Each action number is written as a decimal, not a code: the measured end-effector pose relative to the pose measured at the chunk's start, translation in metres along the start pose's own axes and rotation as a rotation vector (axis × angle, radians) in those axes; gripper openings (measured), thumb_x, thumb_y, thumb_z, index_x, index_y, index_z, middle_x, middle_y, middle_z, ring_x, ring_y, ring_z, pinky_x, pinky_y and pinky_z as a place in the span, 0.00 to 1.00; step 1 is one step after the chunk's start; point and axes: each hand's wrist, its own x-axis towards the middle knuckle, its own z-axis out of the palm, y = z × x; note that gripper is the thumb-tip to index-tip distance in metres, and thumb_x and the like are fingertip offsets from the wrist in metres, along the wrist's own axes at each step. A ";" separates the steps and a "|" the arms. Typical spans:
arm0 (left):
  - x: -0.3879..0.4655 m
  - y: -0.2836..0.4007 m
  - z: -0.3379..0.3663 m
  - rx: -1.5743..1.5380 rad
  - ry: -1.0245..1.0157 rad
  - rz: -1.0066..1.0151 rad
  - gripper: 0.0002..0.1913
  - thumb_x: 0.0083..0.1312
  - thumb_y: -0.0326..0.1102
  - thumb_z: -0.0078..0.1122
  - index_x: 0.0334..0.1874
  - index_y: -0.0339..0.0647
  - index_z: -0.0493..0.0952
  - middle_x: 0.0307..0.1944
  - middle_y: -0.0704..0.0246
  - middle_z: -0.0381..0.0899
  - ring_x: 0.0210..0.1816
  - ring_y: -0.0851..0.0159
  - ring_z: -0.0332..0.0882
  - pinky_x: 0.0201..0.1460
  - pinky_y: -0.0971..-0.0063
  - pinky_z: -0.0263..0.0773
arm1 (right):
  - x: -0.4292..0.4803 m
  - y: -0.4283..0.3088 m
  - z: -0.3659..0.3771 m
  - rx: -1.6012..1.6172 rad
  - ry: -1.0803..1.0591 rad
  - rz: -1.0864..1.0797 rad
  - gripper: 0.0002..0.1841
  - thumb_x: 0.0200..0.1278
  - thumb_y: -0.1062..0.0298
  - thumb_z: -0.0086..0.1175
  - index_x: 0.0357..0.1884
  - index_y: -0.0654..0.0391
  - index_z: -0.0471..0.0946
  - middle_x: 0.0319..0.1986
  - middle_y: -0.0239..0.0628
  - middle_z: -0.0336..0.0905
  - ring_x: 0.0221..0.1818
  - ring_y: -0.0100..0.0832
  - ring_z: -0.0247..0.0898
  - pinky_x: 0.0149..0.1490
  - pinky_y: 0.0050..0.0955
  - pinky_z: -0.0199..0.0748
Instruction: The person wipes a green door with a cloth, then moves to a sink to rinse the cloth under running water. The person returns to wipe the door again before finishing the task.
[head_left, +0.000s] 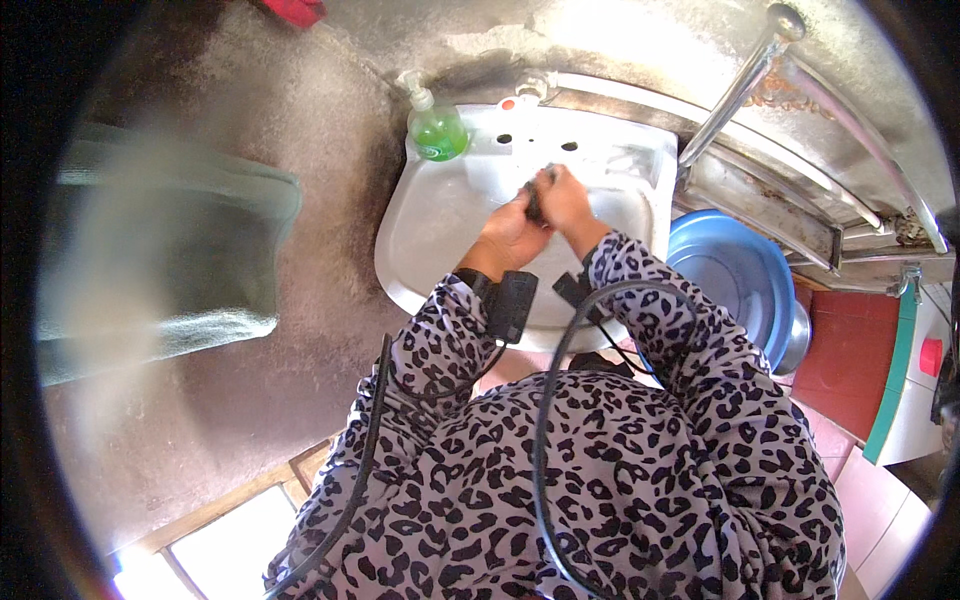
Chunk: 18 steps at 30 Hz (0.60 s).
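Observation:
Over a white washbasin (435, 232), my left hand (517, 231) and my right hand (562, 196) meet below the tap. Between them is a small dark object (535, 204), mostly covered by the fingers; its kind cannot be told. The left palm cups it from below, while the right fingers press over its upper part. The white tap (521, 112) with a red mark juts from the wall just beyond the hands. A clear pump bottle of green liquid soap (439, 135) stands on the basin's back left corner. Both wrists wear dark strapped devices with cables.
Right of the basin sits a blue plastic tub (739, 270), with a metal bowl (801, 341) partly behind it. A rusty metal rail (731, 97) and white pipes (637, 94) run along the wall. A mirror-like panel (172, 255) is at left. Black cables hang before my torso.

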 end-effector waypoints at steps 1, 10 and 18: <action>0.000 0.000 0.001 0.035 0.056 -0.015 0.18 0.73 0.41 0.35 0.59 0.42 0.66 0.57 0.62 0.70 0.56 0.60 0.68 0.63 0.63 0.62 | 0.002 0.001 -0.002 0.108 0.069 0.081 0.23 0.63 0.52 0.46 0.44 0.66 0.71 0.38 0.59 0.76 0.44 0.55 0.73 0.50 0.45 0.69; -0.015 0.003 0.029 0.105 0.335 -0.073 0.20 0.73 0.48 0.31 0.53 0.41 0.67 0.48 0.62 0.73 0.49 0.58 0.72 0.55 0.58 0.69 | 0.009 0.011 -0.011 -0.129 -0.066 -0.178 0.24 0.59 0.53 0.51 0.47 0.65 0.69 0.42 0.59 0.71 0.46 0.56 0.69 0.52 0.45 0.67; -0.048 0.008 0.084 0.707 0.165 -0.261 0.34 0.60 0.76 0.26 0.42 0.57 0.73 0.39 0.70 0.77 0.38 0.64 0.73 0.35 0.68 0.68 | -0.024 -0.005 -0.051 0.023 0.018 -0.646 0.25 0.61 0.48 0.50 0.43 0.63 0.64 0.37 0.58 0.70 0.42 0.54 0.70 0.46 0.40 0.70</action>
